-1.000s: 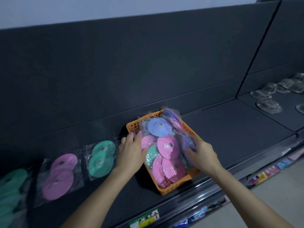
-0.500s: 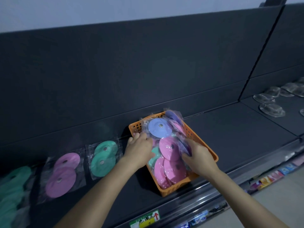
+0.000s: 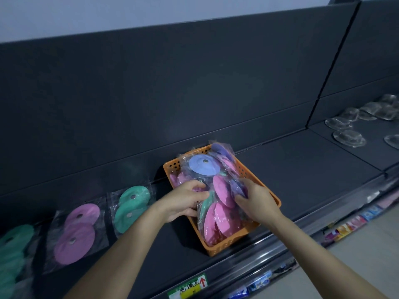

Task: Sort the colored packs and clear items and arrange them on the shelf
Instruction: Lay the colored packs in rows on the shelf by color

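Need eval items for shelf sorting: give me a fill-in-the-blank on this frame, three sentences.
The basket on the shelf is coloured ____. The left hand and right hand both grip packs inside the ____. The clear items lie to the basket's ____.
Missing words: orange; basket; right.

i see the basket (image 3: 226, 244) on the shelf (image 3: 302, 175), stacked packs (image 3: 220, 195) in it, loose packs (image 3: 75, 231) to its left, clear items (image 3: 348, 138) far right.
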### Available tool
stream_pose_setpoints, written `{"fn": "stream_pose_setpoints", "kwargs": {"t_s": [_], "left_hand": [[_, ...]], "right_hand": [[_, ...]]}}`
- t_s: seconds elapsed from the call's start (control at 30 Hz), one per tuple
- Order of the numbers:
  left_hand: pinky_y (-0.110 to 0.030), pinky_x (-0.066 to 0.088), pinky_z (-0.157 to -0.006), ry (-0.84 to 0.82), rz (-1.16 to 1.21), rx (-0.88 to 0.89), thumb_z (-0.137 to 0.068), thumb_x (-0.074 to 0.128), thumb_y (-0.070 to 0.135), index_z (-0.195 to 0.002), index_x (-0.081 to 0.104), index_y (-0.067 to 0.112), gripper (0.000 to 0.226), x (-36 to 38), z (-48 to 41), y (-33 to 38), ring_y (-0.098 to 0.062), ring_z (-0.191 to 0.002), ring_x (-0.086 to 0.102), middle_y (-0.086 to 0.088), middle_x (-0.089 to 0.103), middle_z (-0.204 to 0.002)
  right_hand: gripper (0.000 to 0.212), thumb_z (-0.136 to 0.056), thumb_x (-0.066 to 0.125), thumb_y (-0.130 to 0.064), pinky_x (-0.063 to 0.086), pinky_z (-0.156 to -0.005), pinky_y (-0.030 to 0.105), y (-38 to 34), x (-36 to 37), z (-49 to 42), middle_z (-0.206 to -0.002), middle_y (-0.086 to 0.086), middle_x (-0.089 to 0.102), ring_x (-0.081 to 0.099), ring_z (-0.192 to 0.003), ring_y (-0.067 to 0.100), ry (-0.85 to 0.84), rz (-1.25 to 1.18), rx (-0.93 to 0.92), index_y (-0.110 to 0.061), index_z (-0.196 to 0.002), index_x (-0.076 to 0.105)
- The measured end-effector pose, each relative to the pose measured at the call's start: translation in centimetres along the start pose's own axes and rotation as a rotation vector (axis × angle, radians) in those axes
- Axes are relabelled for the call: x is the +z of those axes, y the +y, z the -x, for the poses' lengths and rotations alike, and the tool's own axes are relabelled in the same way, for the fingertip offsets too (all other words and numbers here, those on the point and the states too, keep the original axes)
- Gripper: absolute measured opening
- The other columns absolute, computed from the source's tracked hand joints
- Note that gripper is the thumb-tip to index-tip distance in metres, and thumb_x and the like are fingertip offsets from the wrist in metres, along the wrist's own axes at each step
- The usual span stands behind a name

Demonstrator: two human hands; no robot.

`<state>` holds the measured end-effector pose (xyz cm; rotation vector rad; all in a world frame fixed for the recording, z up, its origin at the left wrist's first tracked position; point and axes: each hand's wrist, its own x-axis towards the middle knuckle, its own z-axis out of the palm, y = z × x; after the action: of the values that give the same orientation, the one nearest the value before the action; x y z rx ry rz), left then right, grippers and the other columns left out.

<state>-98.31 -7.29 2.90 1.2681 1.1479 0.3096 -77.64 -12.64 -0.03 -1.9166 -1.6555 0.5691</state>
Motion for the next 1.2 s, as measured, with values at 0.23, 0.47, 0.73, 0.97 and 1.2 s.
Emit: {"fn": "stream_pose_setpoints", "kwargs": {"t_s": [0.23,0.47,0.73,0.97,1.2], "left_hand": [[-0.017,0.051,-0.07,-0.072,-0.212,0.026,-0.092,0.057,0.039,-0.099,0.054,0.023,0.018,0.8,-0.3,-0.4,0.008,-0.075,0.051,0.016,0.048,-0.084],[-0.032,0.037,-0.068,0.284,-0.174,0.201,-0.097,0.049,0.024,-0.085,0.059,0.001,0.029,0.3,-0.1,0.3,-0.019,-0.073,0.048,-0.012,0.054,-0.079],[-0.03,0.031,-0.058,0.692,-0.321,0.483,-0.093,0.052,0.02,-0.076,0.056,-0.007,0.033,-2.5,0.1,2.5,-0.014,-0.062,0.038,-0.004,0.046,-0.065],[-0.038,0.036,-0.057,0.766,-0.233,0.641,-0.094,0.049,0.024,-0.075,0.055,0.0,0.032,-3.1,1.1,2.2,-0.011,-0.063,0.04,-0.015,0.05,-0.067],[-0.033,0.045,-0.06,0.692,0.237,0.427,-0.087,0.054,0.006,-0.084,0.059,0.003,0.007,-3.6,1.8,0.5,-0.016,-0.072,0.056,-0.002,0.061,-0.075]], "right_hand": [[0.017,-0.082,0.053,-0.019,0.049,-0.061,0.036,-0.1,-0.1,0.1,-0.079,0.001,0.064,0.06,-0.07,0.017,-0.004,-0.014,0.001,-0.015,-0.098,0.058],[0.012,-0.08,0.049,-0.013,0.039,-0.055,0.03,0.2,-1.0,0.0,-0.068,-0.002,0.058,0.051,-0.063,0.018,0.106,-0.136,0.084,-0.019,-0.086,0.057],[0.009,-0.078,0.052,-0.008,0.04,-0.051,0.032,-1.6,-2.3,-0.8,-0.066,0.002,0.053,0.049,-0.058,0.016,0.207,-0.596,0.157,-0.006,-0.082,0.06],[0.015,-0.082,0.053,-0.001,0.046,-0.052,0.029,-2.6,-2.1,-0.8,-0.072,0.005,0.064,0.059,-0.065,0.018,0.188,-0.868,0.228,-0.008,-0.083,0.066],[0.014,-0.085,0.056,-0.002,0.054,-0.061,0.034,-3.4,-2.3,-1.2,-0.085,0.017,0.071,0.069,-0.074,0.029,0.07,-1.244,0.226,-0.007,-0.086,0.068]]}}
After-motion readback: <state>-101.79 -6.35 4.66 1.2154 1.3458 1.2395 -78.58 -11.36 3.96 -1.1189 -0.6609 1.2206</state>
